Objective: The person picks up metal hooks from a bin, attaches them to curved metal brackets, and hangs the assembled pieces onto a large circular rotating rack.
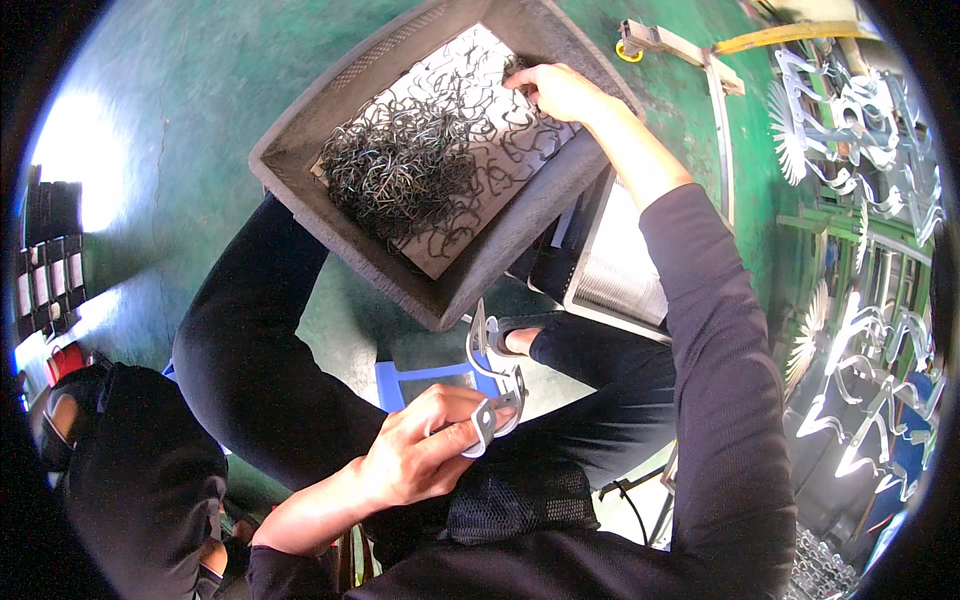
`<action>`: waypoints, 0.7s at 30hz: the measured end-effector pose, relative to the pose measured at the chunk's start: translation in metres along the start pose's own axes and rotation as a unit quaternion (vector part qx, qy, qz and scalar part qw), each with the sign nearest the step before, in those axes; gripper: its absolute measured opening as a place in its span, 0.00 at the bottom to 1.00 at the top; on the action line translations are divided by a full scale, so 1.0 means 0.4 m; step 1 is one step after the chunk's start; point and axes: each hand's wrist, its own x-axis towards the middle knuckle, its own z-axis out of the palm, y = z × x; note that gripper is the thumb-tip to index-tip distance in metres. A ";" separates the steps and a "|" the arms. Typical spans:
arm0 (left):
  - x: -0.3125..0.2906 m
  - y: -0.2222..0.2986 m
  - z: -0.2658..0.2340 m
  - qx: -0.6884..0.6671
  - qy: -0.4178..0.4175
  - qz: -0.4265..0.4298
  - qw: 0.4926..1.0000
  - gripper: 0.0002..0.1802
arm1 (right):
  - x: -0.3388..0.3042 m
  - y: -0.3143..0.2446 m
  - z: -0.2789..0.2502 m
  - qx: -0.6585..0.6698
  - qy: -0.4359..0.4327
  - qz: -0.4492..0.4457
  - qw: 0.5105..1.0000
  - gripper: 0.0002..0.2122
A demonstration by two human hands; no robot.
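Observation:
My left hand (425, 445) is closed around a curved grey metal bracket (486, 425) with holes in it, held above my lap. Part of the bracket is hidden by my fingers. My right hand (562, 92) reaches into the far right corner of a grey plastic bin (450, 300), fingertips pinched together beside a small dark clump. Whatever is between them is too small to make out. Inside the bin, a tangled heap of thin black wire hooks (395, 175) fills the left side, and loose ones are scattered over a pale sheet (440, 262).
Below the bin are a blue frame-like piece (392, 385) and, to the right, a ribbed silver panel (620, 265). Shiny bent metal parts hang on a rack (860, 120) at the right. Another person's dark-clothed leg (140, 470) shows at lower left.

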 end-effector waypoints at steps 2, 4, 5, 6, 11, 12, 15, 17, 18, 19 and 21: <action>-0.003 0.001 0.000 -0.001 -0.002 -0.009 1.000 0.30 | -0.002 -0.026 -0.009 0.020 0.007 0.030 0.999 0.13; -0.003 0.002 0.001 -0.001 0.000 -0.010 1.000 0.30 | 0.003 -0.033 -0.026 0.035 -0.036 0.080 0.996 0.12; -0.004 0.003 0.001 0.000 0.002 -0.010 1.000 0.30 | 0.006 -0.035 -0.029 0.043 -0.058 0.104 0.992 0.11; -0.004 0.002 0.001 0.001 -0.002 -0.011 1.000 0.30 | 0.008 -0.033 -0.030 0.028 -0.054 0.090 0.994 0.11; 0.000 0.000 0.003 0.009 0.000 -0.007 1.000 0.30 | 0.023 -0.055 -0.001 -0.057 0.001 0.031 0.998 0.10; 0.001 0.000 0.004 0.009 0.002 -0.006 1.000 0.30 | 0.031 -0.060 0.008 -0.066 -0.019 0.039 0.997 0.11; 0.000 0.000 0.005 0.006 0.004 -0.007 1.000 0.30 | 0.040 -0.067 0.014 -0.149 -0.069 0.023 0.986 0.11; -0.004 0.000 0.002 0.004 0.000 -0.011 1.000 0.31 | 0.037 -0.070 -0.001 -0.157 -0.094 0.041 0.982 0.11; -0.004 0.002 0.001 0.003 -0.003 -0.010 1.000 0.30 | 0.032 -0.070 -0.011 -0.148 -0.092 0.051 0.983 0.11; -0.003 0.005 0.000 0.002 -0.006 -0.010 1.000 0.30 | 0.026 -0.067 -0.018 -0.139 -0.089 0.061 0.984 0.10; 0.002 0.012 -0.001 0.007 0.001 -0.007 1.000 0.27 | 0.022 -0.036 -0.018 -0.055 -0.057 0.063 0.995 0.09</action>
